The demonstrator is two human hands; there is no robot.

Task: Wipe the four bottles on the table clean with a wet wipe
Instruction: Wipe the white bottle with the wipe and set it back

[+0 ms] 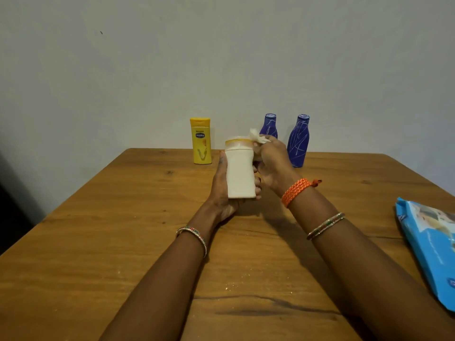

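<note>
My left hand [222,190] grips a cream-white bottle [240,172] from the left and below, holding it upright above the table. My right hand [272,163] pinches a crumpled white wet wipe [258,137] and presses it against the bottle's yellowish cap on the right side. A yellow lotion bottle [200,141] stands at the table's far edge. Two blue bottles with white scratch marks stand there too: one [269,125] partly hidden behind my right hand, the other [298,141] to its right.
A blue pack of wet wipes [428,244] lies at the right edge of the wooden table [123,230]. A plain wall rises just behind the table. Pale crumbs dot the wood near my forearms.
</note>
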